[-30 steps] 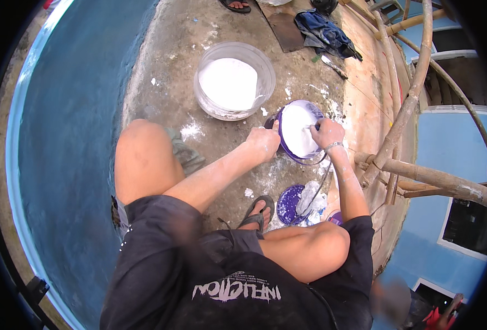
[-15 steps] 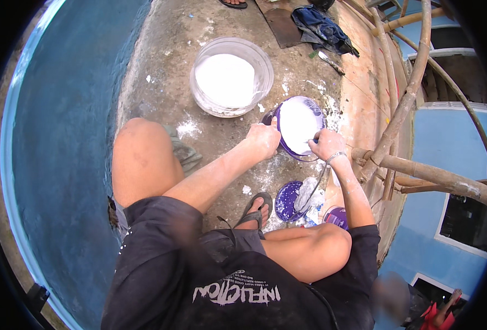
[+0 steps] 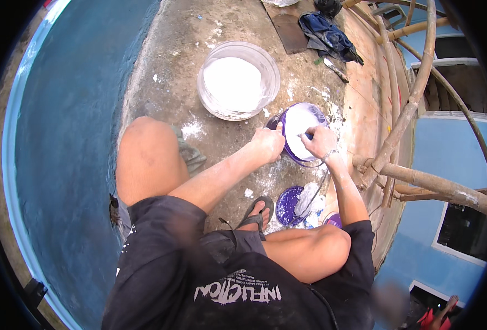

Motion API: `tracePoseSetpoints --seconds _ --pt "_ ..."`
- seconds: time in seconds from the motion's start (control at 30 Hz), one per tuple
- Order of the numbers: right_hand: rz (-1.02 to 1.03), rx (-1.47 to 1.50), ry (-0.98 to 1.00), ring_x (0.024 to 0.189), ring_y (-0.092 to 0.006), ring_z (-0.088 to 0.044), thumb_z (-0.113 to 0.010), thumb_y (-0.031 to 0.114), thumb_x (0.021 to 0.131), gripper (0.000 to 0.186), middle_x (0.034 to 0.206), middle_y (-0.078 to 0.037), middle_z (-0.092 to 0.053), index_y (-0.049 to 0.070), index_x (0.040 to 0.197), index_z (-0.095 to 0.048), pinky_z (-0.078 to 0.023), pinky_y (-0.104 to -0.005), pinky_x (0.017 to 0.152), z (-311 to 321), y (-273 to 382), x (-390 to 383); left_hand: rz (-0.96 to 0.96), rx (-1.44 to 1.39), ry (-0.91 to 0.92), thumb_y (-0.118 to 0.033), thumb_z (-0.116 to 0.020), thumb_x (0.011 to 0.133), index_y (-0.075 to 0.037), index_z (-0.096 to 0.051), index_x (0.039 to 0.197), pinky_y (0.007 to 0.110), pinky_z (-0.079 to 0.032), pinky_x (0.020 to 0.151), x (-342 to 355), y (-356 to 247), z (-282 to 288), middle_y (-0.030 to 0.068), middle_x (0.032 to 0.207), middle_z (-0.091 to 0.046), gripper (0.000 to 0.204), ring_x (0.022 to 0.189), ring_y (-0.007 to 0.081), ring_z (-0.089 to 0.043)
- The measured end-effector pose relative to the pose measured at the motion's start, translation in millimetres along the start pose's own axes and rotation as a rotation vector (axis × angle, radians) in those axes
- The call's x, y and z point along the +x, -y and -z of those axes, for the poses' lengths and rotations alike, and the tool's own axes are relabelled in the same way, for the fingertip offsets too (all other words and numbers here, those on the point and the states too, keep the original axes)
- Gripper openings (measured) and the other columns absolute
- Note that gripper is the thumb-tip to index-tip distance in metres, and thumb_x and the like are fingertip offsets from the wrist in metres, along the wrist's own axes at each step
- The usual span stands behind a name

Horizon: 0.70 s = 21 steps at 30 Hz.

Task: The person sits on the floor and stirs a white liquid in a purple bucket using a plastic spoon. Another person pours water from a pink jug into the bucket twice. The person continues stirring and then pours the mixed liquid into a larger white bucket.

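Observation:
My left hand (image 3: 269, 144) is closed on the near left rim of a purple bucket (image 3: 290, 150), which holds white material (image 3: 299, 120). Over the bucket's right side, my right hand (image 3: 320, 142) is closed with fingers bent down into the opening. A small blue bit shows at its fingers; what it belongs to is hidden. Beyond my left hand stands a wide, clear-walled tub (image 3: 271, 88), whose white powdery contents (image 3: 232, 85) fill much of it. White smears mark both my forearms.
Near my sandalled foot (image 3: 257, 213) lies a purple lid (image 3: 288, 206) beside a whitish crumpled bag (image 3: 307, 199). A white-smeared tool (image 3: 336, 70) and dark blue cloth (image 3: 328, 36) lie farther off. Bamboo poles (image 3: 403, 118) stand on the right; a blue wall (image 3: 73, 154) runs along the left.
My right hand has moved from the bucket's near right rim to farther over its opening, and a blue bit now shows at its fingers. My left hand keeps its hold on the rim.

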State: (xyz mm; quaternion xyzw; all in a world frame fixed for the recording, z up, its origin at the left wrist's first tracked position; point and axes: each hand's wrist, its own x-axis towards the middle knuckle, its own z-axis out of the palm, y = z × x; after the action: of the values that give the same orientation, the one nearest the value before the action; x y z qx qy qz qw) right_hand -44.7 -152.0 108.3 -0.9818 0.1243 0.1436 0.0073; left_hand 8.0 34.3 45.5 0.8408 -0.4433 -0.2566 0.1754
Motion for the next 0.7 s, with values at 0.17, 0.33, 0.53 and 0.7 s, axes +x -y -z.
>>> tracePoseSetpoints --seconds 0.17,0.33,0.53,0.7 --pt "-0.01 -0.112 0.092 0.077 -0.0347 -0.071 -0.068 0.038 0.082 0.029 0.076 -0.018 -0.071 0.011 0.086 -0.079 -0.057 -0.0439 0.074 4 -19 -18 0.025 -0.036 0.01 -0.022 -0.074 0.081 0.016 -0.024 0.149 0.043 -0.054 0.091 -1 -2 3 0.0215 0.11 -0.071 0.093 0.102 0.0316 -0.07" --pt "-0.109 -0.282 0.025 0.078 -0.0356 -0.071 -0.068 0.036 0.082 0.03 0.077 -0.019 -0.071 0.007 0.084 -0.077 -0.056 -0.0455 0.075 0 -26 -3 0.061 -0.059 0.108 -0.022 -0.073 0.082 0.015 -0.025 0.15 0.043 -0.052 0.093 6 4 -8 0.0213 0.11 -0.071 0.091 0.104 0.0312 -0.07" --pt "-0.061 -0.067 -0.066 0.075 -0.036 -0.071 -0.069 0.038 0.084 0.032 0.077 -0.019 -0.071 0.008 0.09 -0.078 -0.056 -0.0444 0.074 -4 -8 12 0.017 -0.021 0.109 -0.021 -0.074 0.082 0.014 -0.031 0.148 0.046 -0.052 0.095 9 3 -7 0.0257 0.127 -0.064 0.086 0.109 0.0321 -0.068" --pt "-0.045 0.033 0.072 0.076 -0.0342 -0.071 -0.07 0.042 0.084 0.034 0.077 -0.019 -0.071 0.009 0.088 -0.08 -0.056 -0.0431 0.073 1 -5 -14 0.033 -0.025 0.079 -0.018 -0.073 0.081 0.016 -0.032 0.147 0.046 -0.052 0.094 3 -3 5 0.0261 0.129 -0.063 0.084 0.108 0.0321 -0.069"
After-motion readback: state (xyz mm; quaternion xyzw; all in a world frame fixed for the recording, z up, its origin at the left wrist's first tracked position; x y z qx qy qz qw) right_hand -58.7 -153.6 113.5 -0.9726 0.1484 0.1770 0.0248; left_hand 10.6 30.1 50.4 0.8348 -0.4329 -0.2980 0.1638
